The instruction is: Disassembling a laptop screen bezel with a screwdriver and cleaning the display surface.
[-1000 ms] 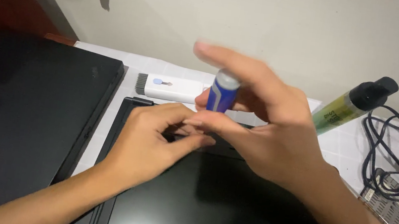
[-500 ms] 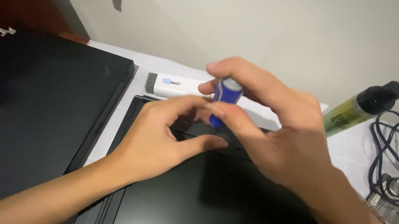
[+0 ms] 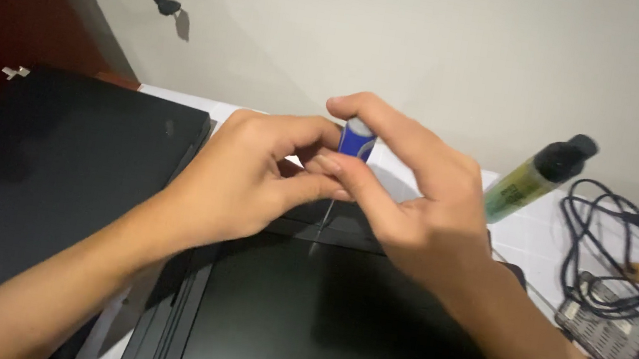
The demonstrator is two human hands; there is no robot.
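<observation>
Your right hand [image 3: 424, 212] pinches the blue-handled screwdriver [image 3: 354, 144] upright, its tip on the black device's [image 3: 330, 333] back edge, while your left hand [image 3: 252, 178] curls its fingers against the shaft. A green-labelled bottle with a black cap [image 3: 535, 176] leans just right of your hands. A second black device [image 3: 41, 180] fills the left, and tangled black cables [image 3: 621, 250] crowd the right edge.

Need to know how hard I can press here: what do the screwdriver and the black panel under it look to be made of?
Screwdriver: the blue handle looks like smooth plastic with a pale cap; the thin grey shaft looks like bare metal. Black panel: dark, smooth and faintly glossy, with a soft sheen, probably plastic or coated metal; the view cannot settle which. Both hands, left hand and right hand, hold the screwdriver.
</observation>
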